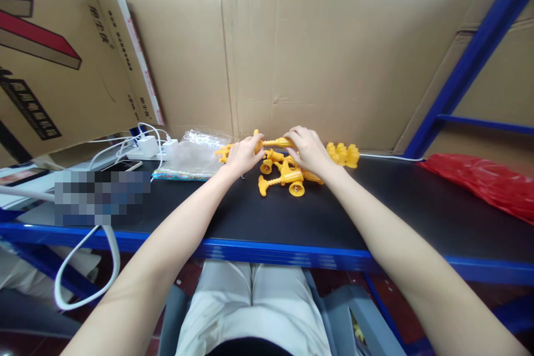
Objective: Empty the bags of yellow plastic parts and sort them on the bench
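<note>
I see my left hand [243, 154] and right hand [306, 148] both gripping one glossy yellow plastic horn-shaped piece [276, 143], its long axis parallel to the black worktop's [400, 200] rear edge.

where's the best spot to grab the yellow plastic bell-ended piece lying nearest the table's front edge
Probably the ribbed stem of the yellow plastic bell-ended piece, pinched from above: it lies flat on the black table top, stem clear on the near side, while the flared bell looks wider and harder to pinch.

Toy parts [287, 173] lay mid-bench [250, 217], before a cardboard wall [317, 55]. A plastic bag [196, 153] and chargers [152, 146] lay to their left. Another bag [479, 178] lay far right.
</note>
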The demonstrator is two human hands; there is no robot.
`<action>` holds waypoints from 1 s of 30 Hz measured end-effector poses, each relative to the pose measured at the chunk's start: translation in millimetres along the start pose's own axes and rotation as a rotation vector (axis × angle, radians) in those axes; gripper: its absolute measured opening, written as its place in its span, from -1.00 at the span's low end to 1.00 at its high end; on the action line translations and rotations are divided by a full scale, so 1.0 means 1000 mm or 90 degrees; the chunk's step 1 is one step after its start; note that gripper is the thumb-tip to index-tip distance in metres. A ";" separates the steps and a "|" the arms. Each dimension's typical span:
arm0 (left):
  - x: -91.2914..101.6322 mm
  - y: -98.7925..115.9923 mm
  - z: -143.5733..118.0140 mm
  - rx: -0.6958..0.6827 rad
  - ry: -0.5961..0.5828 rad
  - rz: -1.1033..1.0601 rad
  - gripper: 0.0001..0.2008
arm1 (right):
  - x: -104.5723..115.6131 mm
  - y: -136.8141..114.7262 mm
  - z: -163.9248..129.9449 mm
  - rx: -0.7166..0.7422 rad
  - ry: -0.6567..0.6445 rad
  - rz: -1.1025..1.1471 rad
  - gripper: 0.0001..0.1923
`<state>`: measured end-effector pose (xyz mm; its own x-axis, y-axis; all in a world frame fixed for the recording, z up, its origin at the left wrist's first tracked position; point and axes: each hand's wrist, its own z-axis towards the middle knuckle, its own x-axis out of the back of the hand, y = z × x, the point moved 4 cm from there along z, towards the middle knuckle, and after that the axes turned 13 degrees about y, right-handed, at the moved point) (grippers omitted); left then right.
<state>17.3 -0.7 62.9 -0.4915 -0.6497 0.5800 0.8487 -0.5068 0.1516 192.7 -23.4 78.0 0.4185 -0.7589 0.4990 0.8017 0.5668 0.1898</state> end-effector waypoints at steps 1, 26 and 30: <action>0.000 0.001 0.000 -0.004 0.002 -0.006 -0.66 | 0.000 -0.001 0.000 0.002 -0.003 0.003 -0.75; 0.001 0.012 -0.001 -0.040 -0.019 -0.007 -0.67 | -0.003 -0.001 -0.001 -0.029 -0.091 -0.075 -0.81; 0.003 0.010 -0.001 -0.034 -0.015 0.000 -0.66 | -0.005 0.000 -0.003 -0.042 -0.102 -0.040 -0.77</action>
<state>24.4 -8.2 65.6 -0.4855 -0.6364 0.5994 0.8370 -0.5364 0.1084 192.0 -20.2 72.7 0.2967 -0.7284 0.6176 0.8528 0.4932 0.1719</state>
